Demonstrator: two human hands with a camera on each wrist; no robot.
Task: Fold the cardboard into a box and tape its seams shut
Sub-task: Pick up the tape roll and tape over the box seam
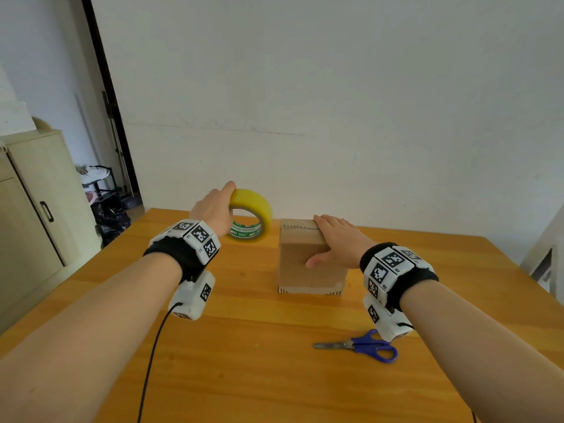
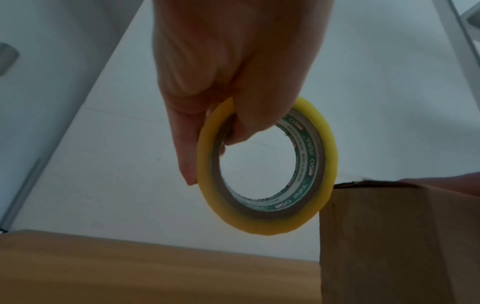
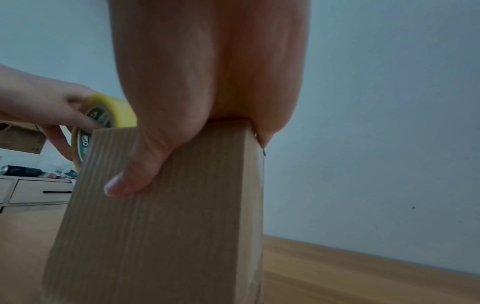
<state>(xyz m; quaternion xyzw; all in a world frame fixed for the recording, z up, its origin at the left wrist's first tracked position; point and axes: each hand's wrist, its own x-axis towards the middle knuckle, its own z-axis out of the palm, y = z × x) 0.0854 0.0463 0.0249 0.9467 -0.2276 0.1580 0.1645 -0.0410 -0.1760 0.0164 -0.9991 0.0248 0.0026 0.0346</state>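
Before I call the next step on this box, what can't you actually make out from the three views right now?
- Top seam of the cardboard box: the right hand lies flat over it in the head view; taped or not, unclear.
- Free end of the tape roll: not discernible in any view; the left hand covers part of it.
- Box's far side: hidden in all views.
- Scissors: one handle loop hidden behind the right wrist camera, head view.

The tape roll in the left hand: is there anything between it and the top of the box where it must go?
Nothing visible blocks it. The tape roll hangs in the left hand beside the box. Only the right hand lies flat on the box's top.
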